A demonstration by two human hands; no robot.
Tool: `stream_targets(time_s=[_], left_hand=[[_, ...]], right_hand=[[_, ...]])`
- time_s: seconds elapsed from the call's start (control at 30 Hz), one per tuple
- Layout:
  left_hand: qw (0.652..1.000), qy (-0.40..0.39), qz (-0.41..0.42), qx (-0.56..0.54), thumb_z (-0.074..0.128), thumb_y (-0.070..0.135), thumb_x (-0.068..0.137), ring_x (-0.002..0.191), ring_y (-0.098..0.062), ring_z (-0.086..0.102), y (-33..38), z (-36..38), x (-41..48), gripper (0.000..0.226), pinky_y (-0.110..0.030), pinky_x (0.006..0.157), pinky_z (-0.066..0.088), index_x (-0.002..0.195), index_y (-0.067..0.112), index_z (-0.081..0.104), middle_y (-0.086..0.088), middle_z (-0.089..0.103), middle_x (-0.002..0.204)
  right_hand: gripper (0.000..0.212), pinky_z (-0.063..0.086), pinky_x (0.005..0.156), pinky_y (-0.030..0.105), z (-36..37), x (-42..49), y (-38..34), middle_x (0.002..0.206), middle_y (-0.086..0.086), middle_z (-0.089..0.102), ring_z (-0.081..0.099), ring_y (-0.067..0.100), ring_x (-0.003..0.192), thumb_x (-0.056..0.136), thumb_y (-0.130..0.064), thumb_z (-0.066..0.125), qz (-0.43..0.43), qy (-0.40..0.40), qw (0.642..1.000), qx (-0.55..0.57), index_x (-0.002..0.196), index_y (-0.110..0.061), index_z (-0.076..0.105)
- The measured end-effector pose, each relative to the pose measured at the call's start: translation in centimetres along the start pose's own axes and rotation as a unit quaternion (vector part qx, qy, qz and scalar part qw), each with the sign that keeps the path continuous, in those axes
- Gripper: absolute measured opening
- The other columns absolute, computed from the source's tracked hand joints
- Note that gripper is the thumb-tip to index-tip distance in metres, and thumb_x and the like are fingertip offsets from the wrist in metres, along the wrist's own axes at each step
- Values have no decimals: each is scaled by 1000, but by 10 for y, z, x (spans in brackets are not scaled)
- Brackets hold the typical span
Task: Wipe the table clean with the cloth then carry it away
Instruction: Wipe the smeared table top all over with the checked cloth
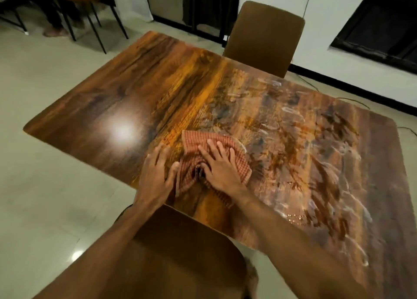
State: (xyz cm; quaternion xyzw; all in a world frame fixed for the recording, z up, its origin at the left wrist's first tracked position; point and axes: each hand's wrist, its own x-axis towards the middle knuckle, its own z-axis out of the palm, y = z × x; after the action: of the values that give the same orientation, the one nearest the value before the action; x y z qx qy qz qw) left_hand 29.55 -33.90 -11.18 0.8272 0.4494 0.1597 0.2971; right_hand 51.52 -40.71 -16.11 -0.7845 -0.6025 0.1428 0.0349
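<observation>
Wood-grain table (158, 91), wide and glossy, fills most of the view, with a bright lamp reflection on its left half and pale smears and streaks across its right half. One brown chair (264, 37) stands at the far edge and a second chair (178, 249) sits tucked in at the near edge, below the person's arms. One red checked cloth (216, 147) lies bunched on the table near the near edge, roughly at the boundary between the shiny side and the streaked side. Two bare hands are at work: the right hand (222, 165) lies flat on the cloth, fingers spread, pressing rather than gripping, while the left hand (156, 174) rests flat and empty on the bare wood just beside the cloth, its thumb at the cloth's edge. Wiping well here probably means keeping the palm pressed down evenly and sweeping in overlapping passes toward the smeared right side, which appears not yet clean.
</observation>
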Motion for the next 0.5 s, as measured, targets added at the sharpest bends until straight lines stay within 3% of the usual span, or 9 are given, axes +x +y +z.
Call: stream_targets(time_s=[0.13,0.27,0.33,0.37,0.5], left_hand=[[997,46,-57,17,26,59,99,157,-25,12,13,13,5,71,-52,126,15,160,23,23,-2,16,170],[993,81,-86,24,30,52,101,155,-24,20,51,36,28,67,-54,124,21,159,18,27,-5,22,168],[992,78,-96,25,31,51,103,155,-24,19,74,50,45,65,-54,124,20,159,18,26,-6,21,168],[992,78,-96,28,31,51,105,155,-23,18,83,55,50,64,-55,125,19,159,18,26,-5,20,168],[990,88,-111,15,33,53,103,155,-21,16,101,64,61,66,-54,124,21,160,23,23,0,16,169]], right_hand=[[63,-1,124,67,-21,59,57,175,2,-2,-3,34,160,109,-44,30,62,27,998,-18,166,-34,7],[62,5,123,67,-7,52,23,175,4,6,4,34,160,107,-47,30,-131,19,991,-34,166,-33,15],[60,4,125,62,-16,62,48,175,0,3,4,28,160,109,-49,26,-195,6,980,-45,166,-35,12],[60,3,125,60,-26,73,70,175,-1,0,2,27,161,109,-50,25,-187,-4,981,-46,166,-36,11],[63,-5,125,63,-57,96,138,174,3,-10,-9,31,160,110,-47,26,-21,-14,999,-21,166,-32,3]])
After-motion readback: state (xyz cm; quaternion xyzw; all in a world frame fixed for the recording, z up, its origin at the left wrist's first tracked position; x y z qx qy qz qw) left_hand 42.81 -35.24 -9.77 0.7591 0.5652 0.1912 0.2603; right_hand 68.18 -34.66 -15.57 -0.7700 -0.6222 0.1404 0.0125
